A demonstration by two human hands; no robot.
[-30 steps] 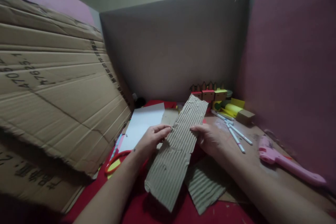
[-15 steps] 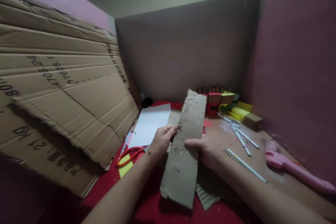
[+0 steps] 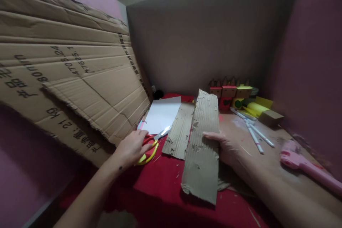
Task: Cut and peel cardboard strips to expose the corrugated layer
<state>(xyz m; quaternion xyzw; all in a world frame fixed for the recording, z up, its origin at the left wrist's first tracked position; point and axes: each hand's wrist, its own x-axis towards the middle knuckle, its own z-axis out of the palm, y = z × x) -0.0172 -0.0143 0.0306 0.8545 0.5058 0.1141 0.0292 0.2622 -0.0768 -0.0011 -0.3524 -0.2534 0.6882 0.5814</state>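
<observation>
My right hand (image 3: 226,146) grips the right edge of a long strip of corrugated cardboard (image 3: 203,146) and holds it above the red table surface (image 3: 165,181). My left hand (image 3: 132,148) is off the strip. It rests over the handles of a pair of red and yellow scissors (image 3: 151,144) lying on the table, fingers curled onto them. A second, smaller piece of corrugated cardboard (image 3: 178,131) lies flat between the scissors and the strip. A white sheet of paper (image 3: 162,114) lies behind the scissors.
A large flattened cardboard box (image 3: 66,74) leans in from the left. Several white pens (image 3: 253,130), a pink glue gun (image 3: 307,165), a small brown box (image 3: 271,117) and coloured paper-block figures (image 3: 229,92) stand at the right and back. Grey and pink walls enclose the table.
My left hand let go of the cardboard strip and moved left and down onto the scissors. The strip now stays in my right hand alone, turned more upright and shifted right.
</observation>
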